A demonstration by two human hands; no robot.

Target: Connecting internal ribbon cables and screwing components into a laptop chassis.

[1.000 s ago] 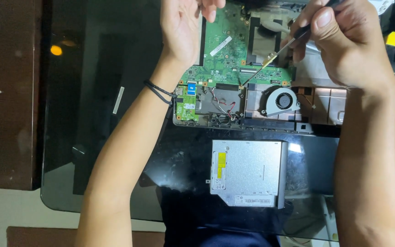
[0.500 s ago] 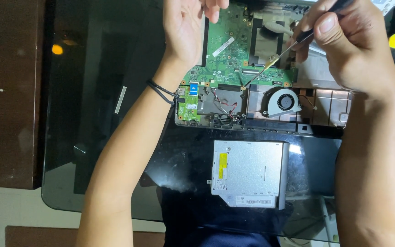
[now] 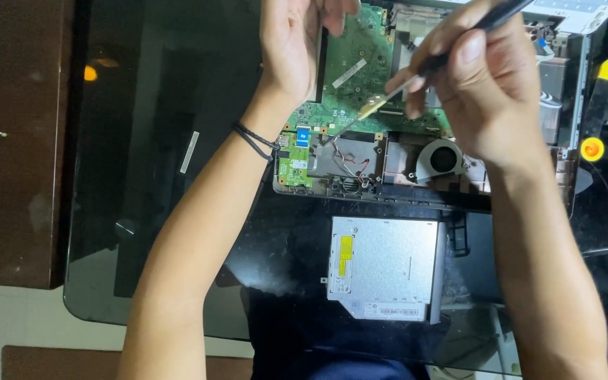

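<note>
Right hand (image 3: 490,88) up near the far edge of the glass tabletop (image 3: 142,211), grip pinched tight on a black-handled screwdriver (image 3: 423,70) angled down-left, tip touching the green motherboard (image 3: 360,77) in the opened laptop (image 3: 564,105). Left hand (image 3: 293,42) resting loose and half-curled on the board's left side, holding nothing, black bands on the wrist. Round fan (image 3: 442,158) just below the right hand, silver optical drive (image 3: 385,267) lying apart, nearer the front edge.

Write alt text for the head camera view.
The right hand holds a screwdriver with its tip on an opened laptop's green circuit board, while the left hand rests on the board's edge. A silver optical drive lies nearby on the glass table.
</note>
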